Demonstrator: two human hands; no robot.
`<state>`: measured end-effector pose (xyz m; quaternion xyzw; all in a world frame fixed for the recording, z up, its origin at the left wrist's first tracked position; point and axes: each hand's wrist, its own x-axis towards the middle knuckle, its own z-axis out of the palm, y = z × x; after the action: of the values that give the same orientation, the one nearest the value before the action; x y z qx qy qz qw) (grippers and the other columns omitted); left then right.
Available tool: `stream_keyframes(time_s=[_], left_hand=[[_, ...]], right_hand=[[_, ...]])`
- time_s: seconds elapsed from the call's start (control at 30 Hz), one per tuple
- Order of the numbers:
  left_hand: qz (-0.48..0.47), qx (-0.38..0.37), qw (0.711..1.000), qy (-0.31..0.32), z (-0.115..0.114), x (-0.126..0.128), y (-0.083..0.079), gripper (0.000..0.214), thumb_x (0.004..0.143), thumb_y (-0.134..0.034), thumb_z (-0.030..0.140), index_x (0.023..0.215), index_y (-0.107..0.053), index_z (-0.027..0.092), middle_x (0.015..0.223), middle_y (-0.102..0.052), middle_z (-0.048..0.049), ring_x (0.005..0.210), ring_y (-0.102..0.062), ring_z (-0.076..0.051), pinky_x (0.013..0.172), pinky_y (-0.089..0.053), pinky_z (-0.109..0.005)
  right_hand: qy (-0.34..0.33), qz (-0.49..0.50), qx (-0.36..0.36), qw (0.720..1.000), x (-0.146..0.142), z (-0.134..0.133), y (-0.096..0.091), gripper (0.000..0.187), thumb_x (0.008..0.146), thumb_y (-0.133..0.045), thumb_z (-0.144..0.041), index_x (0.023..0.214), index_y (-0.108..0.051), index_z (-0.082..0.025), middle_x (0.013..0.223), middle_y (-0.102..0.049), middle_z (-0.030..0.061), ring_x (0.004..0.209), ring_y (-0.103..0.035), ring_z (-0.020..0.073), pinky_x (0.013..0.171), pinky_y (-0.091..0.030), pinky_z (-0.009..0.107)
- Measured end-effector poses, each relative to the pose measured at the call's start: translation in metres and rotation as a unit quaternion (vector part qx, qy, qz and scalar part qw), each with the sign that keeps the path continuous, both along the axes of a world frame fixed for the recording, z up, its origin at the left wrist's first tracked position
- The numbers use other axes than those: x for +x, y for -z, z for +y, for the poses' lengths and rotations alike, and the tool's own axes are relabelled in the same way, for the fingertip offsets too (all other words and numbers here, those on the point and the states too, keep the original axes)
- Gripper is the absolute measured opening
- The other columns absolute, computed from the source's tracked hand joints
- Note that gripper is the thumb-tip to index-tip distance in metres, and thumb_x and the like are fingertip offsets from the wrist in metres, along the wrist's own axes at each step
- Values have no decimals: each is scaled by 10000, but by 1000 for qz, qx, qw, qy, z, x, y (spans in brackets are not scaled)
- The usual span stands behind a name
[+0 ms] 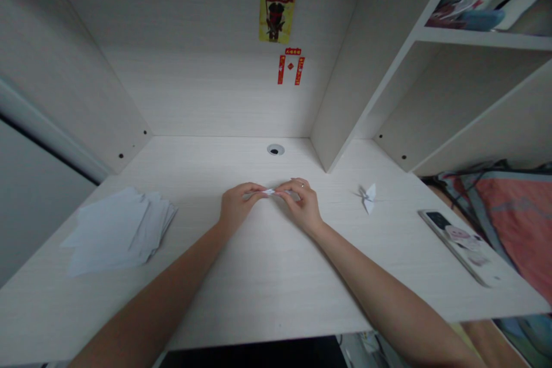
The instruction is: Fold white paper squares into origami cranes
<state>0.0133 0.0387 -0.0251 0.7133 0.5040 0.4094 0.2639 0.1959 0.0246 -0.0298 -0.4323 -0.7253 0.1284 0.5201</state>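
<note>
Both of my hands meet at the middle of the pale wooden desk (267, 276). My left hand (236, 207) and my right hand (304, 202) each pinch an end of a small folded piece of white paper (269, 191), held low over the desk top. Fingers of both hands are closed on it. A ring shows on a finger of my right hand. The shape of the fold is too small to make out.
A loose stack of white paper sheets (118, 230) lies at the left. A finished white paper crane (368, 198) stands to the right, and a phone (461, 244) lies near the right edge. A cable hole (275, 149) sits at the back. Shelf panels (345, 98) rise at right.
</note>
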Motion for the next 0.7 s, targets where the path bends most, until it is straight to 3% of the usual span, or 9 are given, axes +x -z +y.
stream_keyframes(time_s=[0.23, 0.43, 0.6, 0.7], left_hand=[[-15, 51, 998, -26, -2, 1, 3, 161, 726, -644, 387, 763, -705, 243, 829, -725, 3, 809, -662, -172, 792, -491, -285], [-14, 117, 993, -10, -4, 1, 3, 123, 759, -625, 331, 764, -706, 240, 845, -724, -2, 844, -661, -171, 818, -491, -291], [32, 86, 995, -29, -4, 1, 1, 164, 759, -613, 381, 801, -703, 251, 861, -723, 1, 842, -659, -172, 817, -481, -291], [10, 44, 998, -32, -3, 2, 2, 186, 752, -610, 404, 803, -704, 252, 859, -722, -1, 826, -659, -171, 779, -491, -279]], right_hand=[[21, -8, -20, 1000, -2, 1, 2, 89, 809, -601, -304, 778, -668, -255, 760, -693, -5, 764, -603, 183, 833, -391, 373], [30, 37, -56, 997, -4, 1, 3, 100, 793, -614, -328, 781, -677, -252, 789, -701, 1, 793, -613, 186, 821, -404, 352], [19, 51, -67, 996, -4, 1, 5, 103, 797, -606, -324, 788, -677, -249, 796, -701, 7, 806, -613, 189, 821, -409, 349], [16, 30, -55, 998, -3, 1, 3, 90, 801, -608, -307, 777, -677, -254, 779, -698, -1, 797, -608, 183, 831, -396, 350]])
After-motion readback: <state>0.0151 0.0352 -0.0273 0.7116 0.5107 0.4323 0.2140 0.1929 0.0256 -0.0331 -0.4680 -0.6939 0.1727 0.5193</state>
